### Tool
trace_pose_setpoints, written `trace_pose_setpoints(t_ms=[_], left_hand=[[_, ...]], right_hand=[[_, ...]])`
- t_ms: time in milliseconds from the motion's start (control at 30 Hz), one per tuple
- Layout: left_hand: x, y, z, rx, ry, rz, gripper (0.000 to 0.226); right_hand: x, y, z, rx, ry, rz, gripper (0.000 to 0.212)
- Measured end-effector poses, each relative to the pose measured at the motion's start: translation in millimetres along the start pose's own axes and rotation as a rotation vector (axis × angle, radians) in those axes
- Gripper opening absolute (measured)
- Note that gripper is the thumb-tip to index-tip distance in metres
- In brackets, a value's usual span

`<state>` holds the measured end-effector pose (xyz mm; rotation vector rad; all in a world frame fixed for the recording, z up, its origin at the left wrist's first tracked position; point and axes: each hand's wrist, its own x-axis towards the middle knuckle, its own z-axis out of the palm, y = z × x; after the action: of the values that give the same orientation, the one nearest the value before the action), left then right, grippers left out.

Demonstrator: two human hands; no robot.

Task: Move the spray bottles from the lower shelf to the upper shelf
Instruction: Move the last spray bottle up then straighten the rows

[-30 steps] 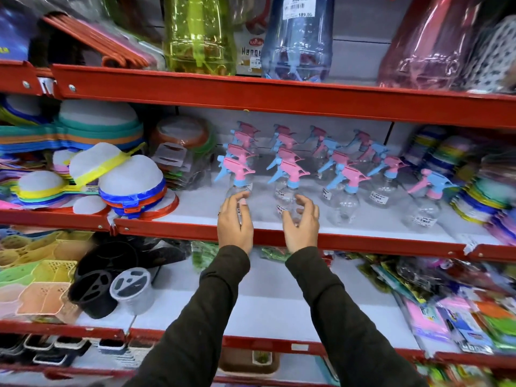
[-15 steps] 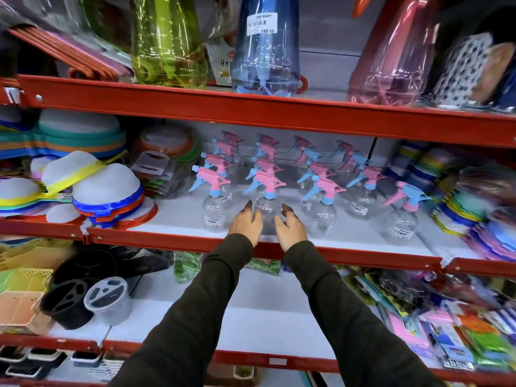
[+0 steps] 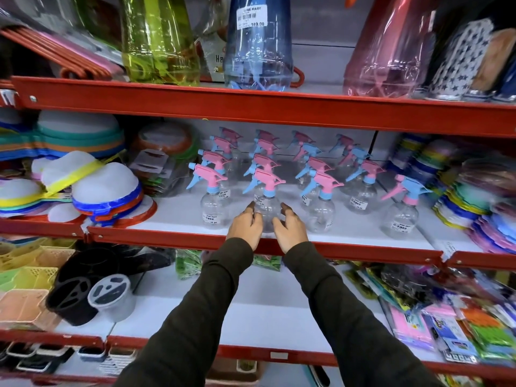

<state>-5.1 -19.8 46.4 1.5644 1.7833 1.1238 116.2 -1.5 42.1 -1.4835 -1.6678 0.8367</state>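
Several clear spray bottles with pink and blue trigger heads stand in rows on the middle shelf [image 3: 349,251]. My left hand [image 3: 245,227] and my right hand [image 3: 290,230] cup the front middle spray bottle [image 3: 266,208] from both sides, fingers against its round body. It stands upright on the shelf board. Other bottles stand close on the left [image 3: 213,208] and right [image 3: 321,210], and one stands apart at the far right [image 3: 402,216]. The upper shelf [image 3: 251,107] runs right above them.
Tall green [image 3: 159,43], blue [image 3: 258,51] and pink [image 3: 388,51] transparent bottles stand on the upper shelf. Stacked coloured strainers [image 3: 106,188] crowd the left of the spray bottles and stacked plates [image 3: 474,196] the right. Black holders [image 3: 75,297] and packets [image 3: 446,317] lie on the shelf below.
My hands came together from two neighbouring bottles onto the front middle one. The view tilted up, showing more of the upper shelf.
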Motion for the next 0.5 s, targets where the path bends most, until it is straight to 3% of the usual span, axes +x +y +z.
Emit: trace_pose_setpoints(t_ms=[167,400,500], left_hand=[[-7,2,3,-0.025,0.034,0.021,0.049],[-23,-6,20,-0.107,0.369,0.175,0.033],[-30,1,38,-0.152,0.413,0.274,0.03]], right_hand=[[-5,1,-3,0.03,0.028,-0.024,0.053],[-18,10,-25,0.121,0.198,-0.144,0.036],[-22,20,-40,0.176,0.292,-0.185,0.033]])
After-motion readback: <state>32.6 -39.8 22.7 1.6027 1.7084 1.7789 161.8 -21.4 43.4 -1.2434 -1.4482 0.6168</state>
